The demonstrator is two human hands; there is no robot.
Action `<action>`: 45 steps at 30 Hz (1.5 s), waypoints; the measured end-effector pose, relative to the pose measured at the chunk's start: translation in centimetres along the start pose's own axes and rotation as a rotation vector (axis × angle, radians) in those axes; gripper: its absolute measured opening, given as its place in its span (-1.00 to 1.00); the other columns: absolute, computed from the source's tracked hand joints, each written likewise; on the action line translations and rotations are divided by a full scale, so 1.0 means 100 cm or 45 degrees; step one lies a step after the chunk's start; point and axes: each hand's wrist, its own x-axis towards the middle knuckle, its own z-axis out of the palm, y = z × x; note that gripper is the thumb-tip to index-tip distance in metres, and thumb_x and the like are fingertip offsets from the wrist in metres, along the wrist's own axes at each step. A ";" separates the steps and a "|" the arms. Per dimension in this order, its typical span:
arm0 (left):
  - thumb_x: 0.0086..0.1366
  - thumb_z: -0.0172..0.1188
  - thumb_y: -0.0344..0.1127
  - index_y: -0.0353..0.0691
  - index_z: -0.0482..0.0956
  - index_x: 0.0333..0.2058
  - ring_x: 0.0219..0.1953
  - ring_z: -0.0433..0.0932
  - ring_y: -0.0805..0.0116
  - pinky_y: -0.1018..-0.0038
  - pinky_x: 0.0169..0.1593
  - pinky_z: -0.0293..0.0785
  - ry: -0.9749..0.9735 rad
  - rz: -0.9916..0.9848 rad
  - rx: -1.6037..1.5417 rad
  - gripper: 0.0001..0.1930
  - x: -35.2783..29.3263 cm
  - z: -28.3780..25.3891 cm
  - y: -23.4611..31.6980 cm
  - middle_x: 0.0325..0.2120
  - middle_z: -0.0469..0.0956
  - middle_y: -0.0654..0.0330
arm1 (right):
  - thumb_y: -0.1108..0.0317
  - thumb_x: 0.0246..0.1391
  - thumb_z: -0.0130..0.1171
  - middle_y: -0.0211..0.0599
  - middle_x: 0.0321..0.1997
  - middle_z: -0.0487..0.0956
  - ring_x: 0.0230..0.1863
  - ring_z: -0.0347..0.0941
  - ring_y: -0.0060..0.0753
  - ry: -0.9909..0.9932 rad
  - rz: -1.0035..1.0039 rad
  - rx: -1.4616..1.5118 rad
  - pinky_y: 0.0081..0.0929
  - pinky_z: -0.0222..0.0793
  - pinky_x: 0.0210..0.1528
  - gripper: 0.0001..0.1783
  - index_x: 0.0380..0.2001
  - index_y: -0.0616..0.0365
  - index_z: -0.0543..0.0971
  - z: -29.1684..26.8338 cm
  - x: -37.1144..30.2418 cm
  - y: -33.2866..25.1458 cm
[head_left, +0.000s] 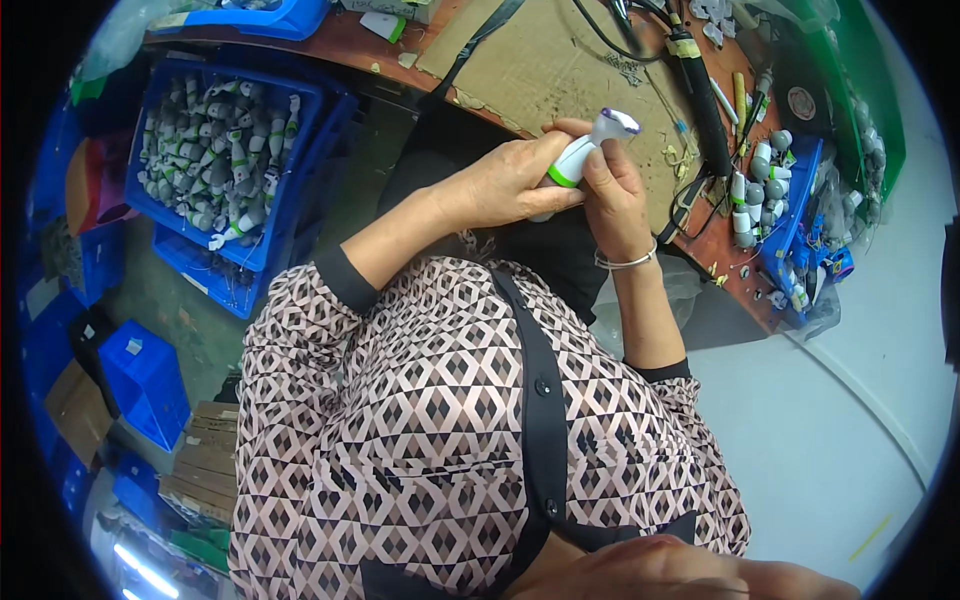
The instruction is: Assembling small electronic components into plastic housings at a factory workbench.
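Note:
Above the table's near edge I hold a small white handheld device [574, 160] with a bright green band and a flared, purple-edged head. My left hand [515, 178] is closed round its lower body, thumb along the near side. From the other side my right hand [618, 200] grips it, its thumb pressed just below the flared head. The device tilts up to the right. Its lower end is mostly hidden in my left palm. A bracelet circles my right wrist.
A blue crate [315, 105] at left holds many white, grey and green parts. Cardboard [560, 70] covers the table, with a black-handled corded tool [700, 105] on it. Similar parts [760, 190] lie at right beside a blue tray [800, 190] and a green bin [900, 90].

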 end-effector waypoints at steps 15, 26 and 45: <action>0.05 0.18 -0.17 -0.23 0.35 -0.32 -0.42 0.51 -0.01 0.18 -0.38 0.40 -0.206 -0.047 0.441 -0.69 -0.028 -0.018 0.002 -0.53 0.51 0.00 | 0.32 0.11 0.12 -0.34 -0.13 0.49 -0.09 0.40 -0.45 0.065 -0.163 -0.452 -0.55 0.28 -0.02 -0.68 -0.06 0.16 0.45 -0.002 -0.025 0.012; 0.02 0.16 -0.18 -0.22 0.44 -0.69 -0.62 0.45 0.12 0.29 -0.53 0.36 -0.076 0.035 0.387 -0.74 -0.030 0.007 -0.005 -0.72 0.41 0.10 | 0.16 0.18 0.03 -0.31 -0.63 0.38 -0.63 0.28 -0.53 -0.142 -0.535 -1.113 -0.48 0.14 -0.60 -0.71 -0.39 0.20 0.48 -0.018 -0.035 0.020; 0.01 0.22 -0.16 -0.24 0.46 -0.61 -0.54 0.48 0.17 0.34 -0.47 0.40 -0.024 0.188 0.691 -0.74 -0.038 0.000 0.001 -0.64 0.46 0.16 | 0.34 -0.03 0.23 -0.22 -0.45 0.45 -0.51 0.39 -0.25 -0.465 -0.570 -1.058 -0.47 0.28 -0.48 -0.69 -0.22 0.26 0.47 -0.024 -0.030 0.012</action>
